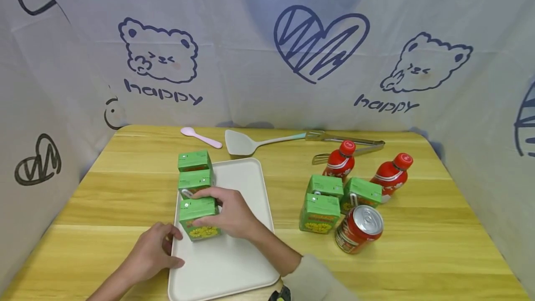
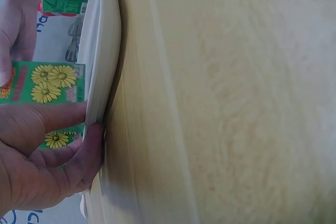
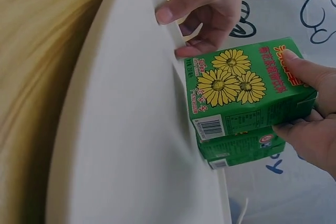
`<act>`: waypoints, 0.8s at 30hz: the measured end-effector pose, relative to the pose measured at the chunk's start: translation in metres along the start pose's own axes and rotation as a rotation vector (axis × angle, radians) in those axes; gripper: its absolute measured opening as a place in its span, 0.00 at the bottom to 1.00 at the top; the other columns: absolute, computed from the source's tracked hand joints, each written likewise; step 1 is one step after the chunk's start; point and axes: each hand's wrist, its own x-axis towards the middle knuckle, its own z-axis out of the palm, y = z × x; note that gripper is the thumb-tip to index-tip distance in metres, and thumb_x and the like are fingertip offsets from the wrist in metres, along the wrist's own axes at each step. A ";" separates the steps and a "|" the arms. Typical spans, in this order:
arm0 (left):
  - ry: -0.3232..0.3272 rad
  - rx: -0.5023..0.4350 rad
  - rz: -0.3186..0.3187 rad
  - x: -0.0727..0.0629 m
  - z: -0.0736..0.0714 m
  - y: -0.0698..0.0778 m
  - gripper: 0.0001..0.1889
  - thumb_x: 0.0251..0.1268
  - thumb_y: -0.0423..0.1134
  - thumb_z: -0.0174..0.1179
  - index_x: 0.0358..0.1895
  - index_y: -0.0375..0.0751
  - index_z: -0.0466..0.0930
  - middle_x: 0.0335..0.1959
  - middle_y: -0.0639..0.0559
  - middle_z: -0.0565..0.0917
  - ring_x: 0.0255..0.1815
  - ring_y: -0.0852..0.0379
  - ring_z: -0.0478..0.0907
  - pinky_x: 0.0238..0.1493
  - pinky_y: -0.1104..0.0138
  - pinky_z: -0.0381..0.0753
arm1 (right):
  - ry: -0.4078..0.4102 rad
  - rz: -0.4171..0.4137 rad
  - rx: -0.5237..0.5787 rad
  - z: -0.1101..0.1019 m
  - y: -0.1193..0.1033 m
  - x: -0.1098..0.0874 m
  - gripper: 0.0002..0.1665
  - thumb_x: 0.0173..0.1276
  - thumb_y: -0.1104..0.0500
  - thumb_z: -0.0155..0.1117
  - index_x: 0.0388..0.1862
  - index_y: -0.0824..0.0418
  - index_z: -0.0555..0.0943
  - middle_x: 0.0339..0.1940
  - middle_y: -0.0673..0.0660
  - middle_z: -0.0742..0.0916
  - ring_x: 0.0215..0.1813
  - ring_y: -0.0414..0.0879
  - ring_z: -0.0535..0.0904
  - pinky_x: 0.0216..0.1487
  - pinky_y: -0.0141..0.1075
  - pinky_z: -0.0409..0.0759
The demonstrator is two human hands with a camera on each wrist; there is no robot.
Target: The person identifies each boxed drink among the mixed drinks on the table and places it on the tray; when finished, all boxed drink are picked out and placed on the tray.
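Observation:
My right hand (image 1: 235,212) grips the nearest green drink carton (image 1: 199,223), thumb on its flowered front and fingers behind the top. In the right wrist view this carton (image 3: 231,85) stands at the tray's rim, yellow flowers showing. Two more green cartons, a middle one (image 1: 194,179) and a far one (image 1: 194,159), stand behind it in a row along the left side of the cream tray (image 1: 234,264). My left hand (image 1: 151,251) holds the tray's left rim, fingers curled at the edge in the left wrist view.
Right of the tray stand several green cartons (image 1: 321,212), a red can (image 1: 359,229) and two red bottles, one nearer the middle (image 1: 339,161) and one farther right (image 1: 390,175). Along the back lie a pink spoon (image 1: 202,138), a spatula (image 1: 242,143) and metal tongs (image 1: 351,140).

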 end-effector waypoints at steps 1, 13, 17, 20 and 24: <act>-0.002 0.001 -0.001 0.000 0.000 0.000 0.27 0.30 0.32 0.78 0.40 0.35 0.77 0.33 0.46 0.72 0.28 0.57 0.72 0.24 0.69 0.71 | 0.000 -0.006 -0.014 0.002 0.001 0.001 0.26 0.49 0.60 0.77 0.49 0.55 0.81 0.51 0.54 0.86 0.51 0.37 0.79 0.51 0.26 0.75; -0.029 0.007 -0.032 0.001 -0.001 0.000 0.26 0.30 0.33 0.79 0.39 0.36 0.77 0.34 0.46 0.73 0.29 0.57 0.74 0.26 0.67 0.74 | 0.010 -0.043 -0.132 0.014 0.004 0.008 0.27 0.49 0.57 0.77 0.51 0.53 0.81 0.51 0.49 0.85 0.53 0.33 0.78 0.53 0.24 0.73; -0.028 0.001 -0.033 0.001 0.000 0.000 0.26 0.30 0.32 0.79 0.39 0.36 0.77 0.34 0.46 0.73 0.28 0.57 0.74 0.25 0.67 0.74 | 0.015 -0.041 -0.152 0.013 0.004 0.010 0.27 0.49 0.56 0.77 0.51 0.52 0.81 0.51 0.49 0.85 0.53 0.33 0.78 0.53 0.23 0.73; -0.026 -0.004 -0.027 0.000 0.000 0.000 0.26 0.30 0.32 0.79 0.40 0.36 0.77 0.34 0.46 0.73 0.28 0.57 0.74 0.25 0.68 0.74 | 0.009 -0.038 -0.155 0.012 0.003 0.010 0.27 0.49 0.56 0.77 0.51 0.52 0.81 0.52 0.49 0.85 0.54 0.34 0.78 0.54 0.24 0.73; -0.018 -0.007 -0.012 0.000 0.000 0.000 0.26 0.30 0.32 0.79 0.39 0.36 0.77 0.34 0.46 0.73 0.28 0.58 0.74 0.25 0.68 0.74 | -0.005 -0.075 -0.207 0.010 0.002 0.011 0.29 0.49 0.55 0.77 0.52 0.52 0.80 0.53 0.49 0.85 0.55 0.34 0.77 0.56 0.24 0.72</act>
